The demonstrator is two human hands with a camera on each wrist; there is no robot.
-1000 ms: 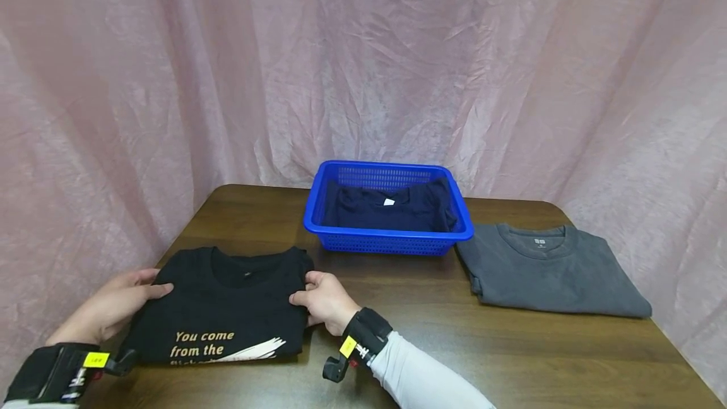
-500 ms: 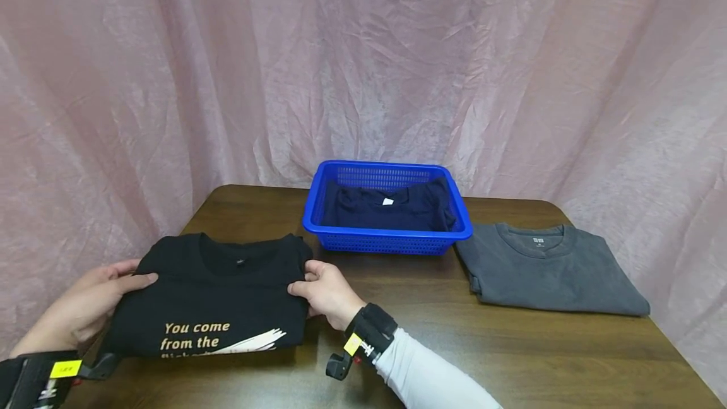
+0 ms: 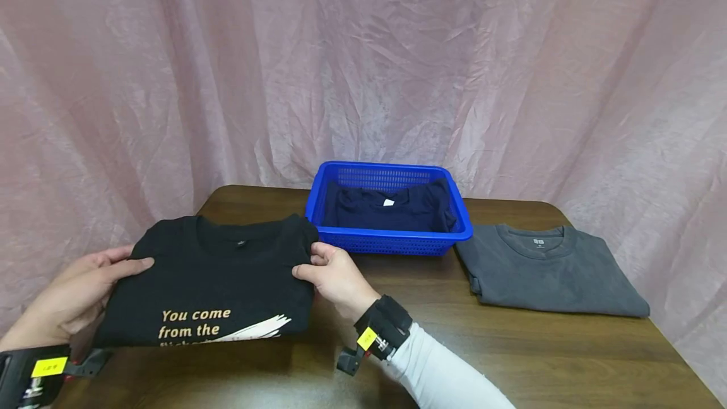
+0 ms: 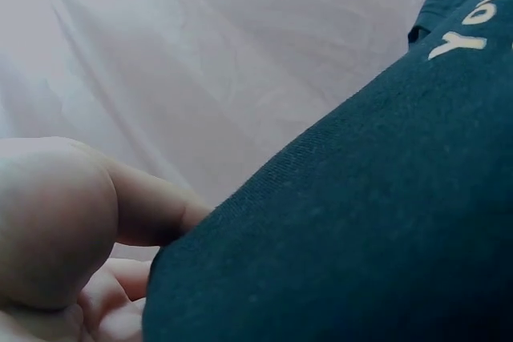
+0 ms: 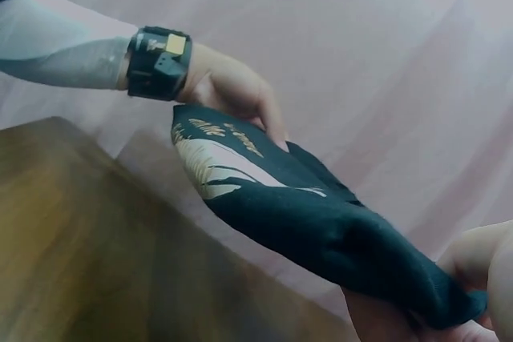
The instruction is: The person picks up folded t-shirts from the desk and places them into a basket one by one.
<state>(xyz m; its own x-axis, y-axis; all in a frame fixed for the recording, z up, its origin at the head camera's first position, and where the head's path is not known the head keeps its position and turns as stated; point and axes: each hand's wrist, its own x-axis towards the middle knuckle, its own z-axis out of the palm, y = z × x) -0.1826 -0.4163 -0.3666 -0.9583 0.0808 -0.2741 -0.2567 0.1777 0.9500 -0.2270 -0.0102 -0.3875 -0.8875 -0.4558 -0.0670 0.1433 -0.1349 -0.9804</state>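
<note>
A folded black T-shirt [image 3: 227, 276] with gold lettering and a white brush-stroke print is held up off the table between both hands. My left hand [image 3: 74, 292] grips its left side, thumb on top and fingers beneath. At the opposite side my right hand [image 3: 339, 276] pinches the fabric near the shoulder, thumb uppermost. The right wrist view shows the shirt [image 5: 296, 206] stretched between the hands above the tabletop. In the left wrist view, dark cloth [image 4: 337, 198] covers most of the left fingertips.
Behind and right of the shirt stands a blue plastic basket [image 3: 392, 243] with a folded navy T-shirt [image 3: 397, 210] inside. A folded grey T-shirt [image 3: 556, 276] lies on the wooden table [image 3: 454, 346] at the right, close against the basket. A pink curtain [image 3: 363, 68] hangs behind.
Both hands have lifted the black T-shirt from the table, raising it toward the back. Its far right corner now overlaps the basket's left edge in the head view. Basket and grey T-shirt stay put.
</note>
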